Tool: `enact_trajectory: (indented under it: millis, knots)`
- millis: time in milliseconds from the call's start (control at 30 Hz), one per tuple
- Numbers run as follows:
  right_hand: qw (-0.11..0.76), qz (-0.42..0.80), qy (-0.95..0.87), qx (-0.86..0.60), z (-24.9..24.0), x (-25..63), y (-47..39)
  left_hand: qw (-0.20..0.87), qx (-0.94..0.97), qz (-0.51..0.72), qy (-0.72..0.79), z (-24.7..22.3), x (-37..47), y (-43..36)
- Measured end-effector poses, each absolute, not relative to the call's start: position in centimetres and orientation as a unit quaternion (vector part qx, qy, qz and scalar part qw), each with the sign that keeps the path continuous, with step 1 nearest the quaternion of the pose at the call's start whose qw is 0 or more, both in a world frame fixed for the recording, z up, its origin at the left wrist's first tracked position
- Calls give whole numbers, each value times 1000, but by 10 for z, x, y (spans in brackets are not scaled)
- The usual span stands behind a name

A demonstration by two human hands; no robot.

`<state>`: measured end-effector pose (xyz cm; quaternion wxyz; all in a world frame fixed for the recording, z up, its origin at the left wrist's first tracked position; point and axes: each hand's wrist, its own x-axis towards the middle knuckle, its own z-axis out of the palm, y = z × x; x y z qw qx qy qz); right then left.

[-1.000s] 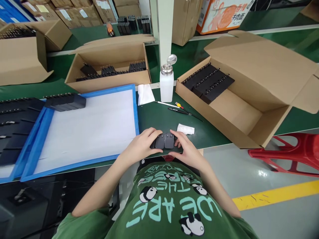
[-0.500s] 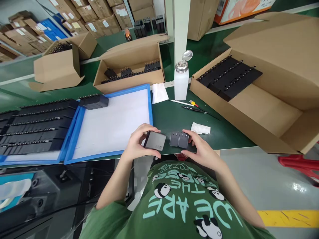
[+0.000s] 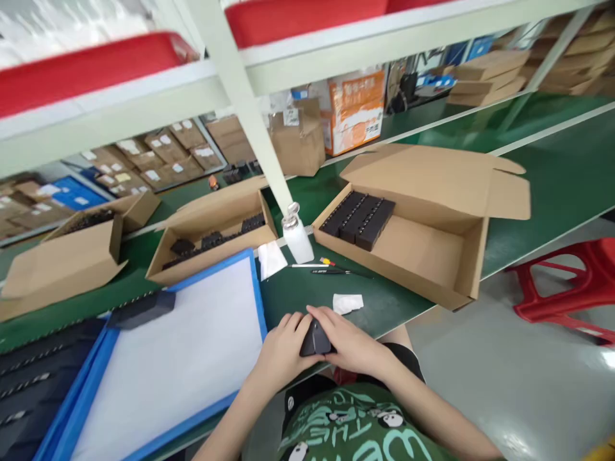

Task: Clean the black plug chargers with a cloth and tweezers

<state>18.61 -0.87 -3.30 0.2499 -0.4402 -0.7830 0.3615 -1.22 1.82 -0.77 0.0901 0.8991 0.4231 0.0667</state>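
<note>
Over the front edge of the green bench, both hands close around a small black device point(image 3: 316, 340) with two rounded dark panels on its face. My left hand point(image 3: 283, 346) grips its left side, and my right hand point(image 3: 348, 339) presses in from the other side. The fingertips of both hands meet at the top. My fingers cover most of the device, so whether the grey block and the two-panel piece are fully joined cannot be seen. A crumpled white wipe point(image 3: 348, 303) lies just beyond my right hand.
A blue-rimmed white tray point(image 3: 192, 346) lies left. Behind it stands a carton point(image 3: 211, 259) of black units. A white pump bottle point(image 3: 298, 240), tweezers point(image 3: 329, 272) and another open carton point(image 3: 423, 250) with black units are ahead. A red stool point(image 3: 552, 288) stands right.
My hands have come together, bringing the grey block and the dark two-panel piece against each other. The view has tilted up and swung right, showing the shelf above.
</note>
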Motion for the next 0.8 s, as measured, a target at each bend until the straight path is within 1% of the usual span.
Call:
enact_trajectory:
  millis: [100,200,333,400,500,567,700,800]
  knots:
    - [263,348,-787,-436,-27,192,-4,58,911,54,406,3,-7,24]
    - [291,328,-783,-440,-7,214,3,45,914,51,400,31,16,37]
    - [333,254,-752,-508,44,280,19,46,918,74,386,79,91,74]
    - [328,208,-729,-563,68,324,31,51,919,94,379,95,143,94]
    - [277,171,-711,-624,89,389,54,69,913,101,389,100,222,116]
    - [223,178,-705,-649,87,422,71,93,905,87,407,91,264,124]
    - [123,235,-690,-674,57,453,94,158,882,35,442,60,305,128]
    - [89,257,-673,-688,37,457,100,202,870,3,450,41,309,130]
